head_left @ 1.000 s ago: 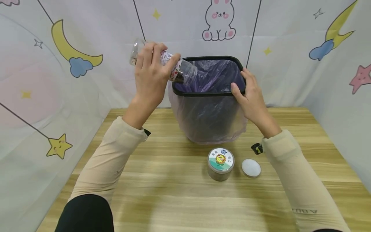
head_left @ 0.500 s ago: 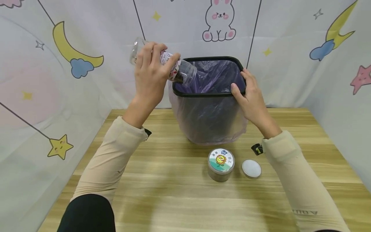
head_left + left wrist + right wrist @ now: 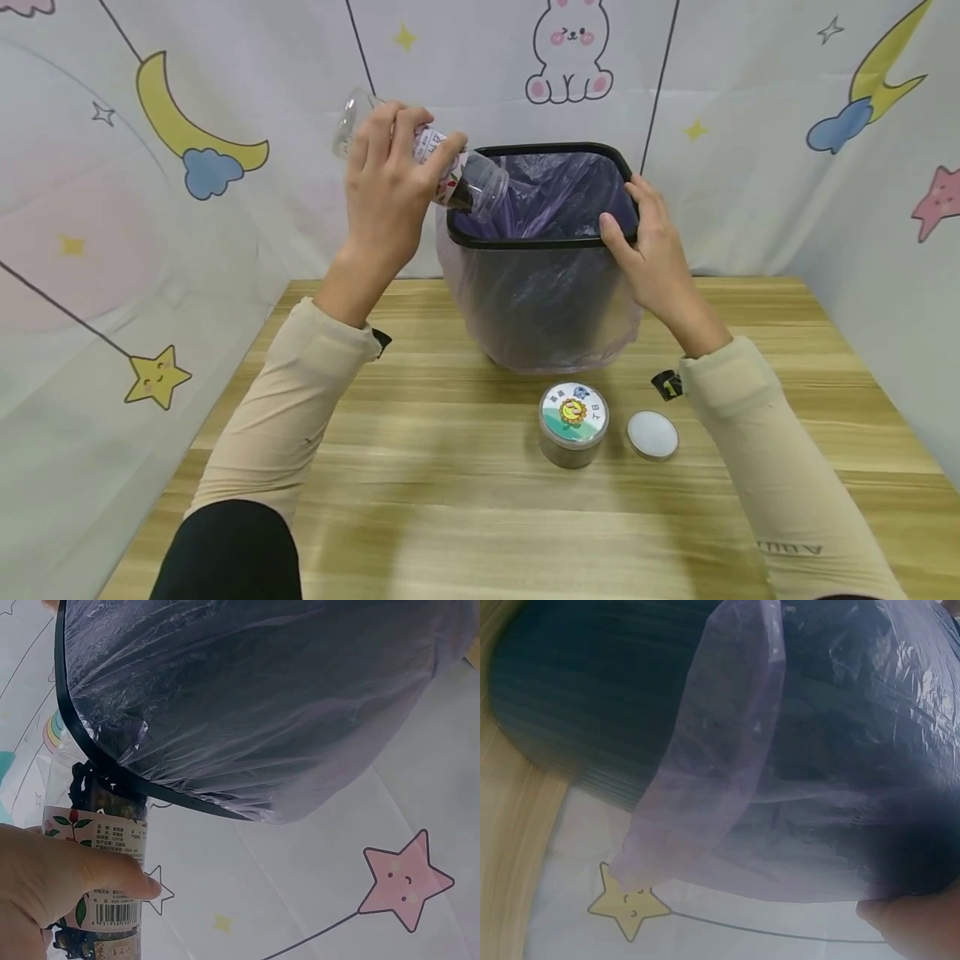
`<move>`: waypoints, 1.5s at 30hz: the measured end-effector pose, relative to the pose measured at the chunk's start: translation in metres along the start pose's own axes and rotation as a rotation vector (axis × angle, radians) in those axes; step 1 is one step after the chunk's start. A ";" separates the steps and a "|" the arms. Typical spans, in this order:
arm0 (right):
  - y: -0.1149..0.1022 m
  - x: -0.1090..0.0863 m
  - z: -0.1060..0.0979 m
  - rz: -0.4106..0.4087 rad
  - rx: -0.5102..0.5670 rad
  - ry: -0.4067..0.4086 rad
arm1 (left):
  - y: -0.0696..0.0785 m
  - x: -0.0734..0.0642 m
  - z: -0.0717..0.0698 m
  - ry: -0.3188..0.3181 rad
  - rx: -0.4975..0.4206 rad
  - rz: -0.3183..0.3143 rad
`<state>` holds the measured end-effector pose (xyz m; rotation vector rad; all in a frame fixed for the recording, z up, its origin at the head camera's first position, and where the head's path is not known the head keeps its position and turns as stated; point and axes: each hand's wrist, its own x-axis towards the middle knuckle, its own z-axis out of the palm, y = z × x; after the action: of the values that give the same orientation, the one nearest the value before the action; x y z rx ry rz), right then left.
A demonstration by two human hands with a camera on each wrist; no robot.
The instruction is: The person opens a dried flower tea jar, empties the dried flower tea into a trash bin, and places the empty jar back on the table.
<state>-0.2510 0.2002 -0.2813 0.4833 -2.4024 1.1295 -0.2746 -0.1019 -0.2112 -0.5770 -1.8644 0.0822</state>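
My left hand (image 3: 390,183) grips a clear jar (image 3: 483,185) with a printed flower label. The jar is tipped, its mouth down over the left side of the rim of a black trash bin (image 3: 540,243). Dark dried bits (image 3: 97,787) lie inside near the jar's mouth in the left wrist view. A thin purple bag (image 3: 517,187) lines the bin and hangs over its outside. At the bin's right corner, my right hand (image 3: 652,250) holds the rim, thumb on the near side and fingers beyond. The right wrist view shows mostly the bag's outside and part of that hand.
In front of the bin stands a round tin (image 3: 573,425) with a sunflower picture on top. A small white lid (image 3: 652,435) lies to its right on the wooden table (image 3: 420,500). A printed cloth (image 3: 480,67) hangs close behind the bin.
The closed end of the jar has risen slightly, so it tilts a little more steeply, and fewer bits show at that end. The right hand keeps its hold on the rim.
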 end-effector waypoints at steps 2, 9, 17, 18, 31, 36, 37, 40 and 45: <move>0.000 0.000 0.000 0.001 0.001 -0.001 | 0.000 0.000 0.000 0.002 -0.003 0.001; 0.000 -0.001 0.000 0.002 0.002 -0.002 | 0.002 0.001 0.000 0.010 -0.026 0.008; -0.001 0.000 -0.001 0.009 0.004 -0.007 | 0.002 0.000 -0.001 -0.009 -0.024 0.008; -0.001 0.000 -0.001 0.009 0.004 -0.006 | 0.001 0.000 -0.001 -0.011 -0.024 0.006; 0.000 0.000 -0.001 0.004 -0.002 -0.003 | 0.005 0.002 -0.001 0.021 -0.039 0.013; 0.000 0.001 -0.001 0.005 -0.001 -0.003 | 0.006 0.002 -0.001 0.032 -0.025 0.011; 0.000 0.001 -0.001 0.005 -0.002 -0.004 | 0.007 0.002 -0.002 0.036 -0.024 0.018; 0.000 0.001 -0.001 0.006 0.000 -0.003 | 0.008 0.002 -0.002 0.039 -0.023 0.026; 0.001 0.001 -0.001 0.005 -0.002 -0.003 | 0.009 0.002 -0.003 0.028 -0.032 0.021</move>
<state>-0.2517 0.2010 -0.2811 0.4785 -2.4086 1.1297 -0.2694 -0.0938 -0.2112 -0.6165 -1.8352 0.0576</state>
